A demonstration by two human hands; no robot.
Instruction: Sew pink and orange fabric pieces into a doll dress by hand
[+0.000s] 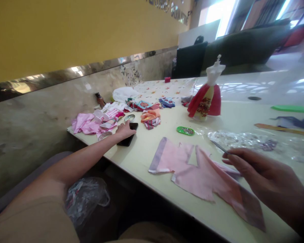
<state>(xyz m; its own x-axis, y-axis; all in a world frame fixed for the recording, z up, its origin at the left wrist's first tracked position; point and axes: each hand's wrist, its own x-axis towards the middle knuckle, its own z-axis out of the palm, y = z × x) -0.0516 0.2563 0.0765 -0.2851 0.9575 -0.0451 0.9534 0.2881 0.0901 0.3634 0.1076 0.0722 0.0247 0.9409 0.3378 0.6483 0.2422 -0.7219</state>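
Note:
My left hand [124, 130] reaches far to the left and rests on a black phone [128, 137] near the table's front edge, fingers curled over it. My right hand [264, 179] hovers over the right part of a pink cut fabric piece [192, 168] and pinches a thin dark metal tool [219, 146], whose tip points up-left. The fabric lies flat on the pale table [167, 141].
A small white mannequin in a red dress [207, 98] stands at the back. Piles of pink and patterned cloth [96, 121], a green oval object [185, 130], clear plastic wrap [243, 139], a wooden ruler [281, 129] and a plastic bag [86, 199] on my lap surround me.

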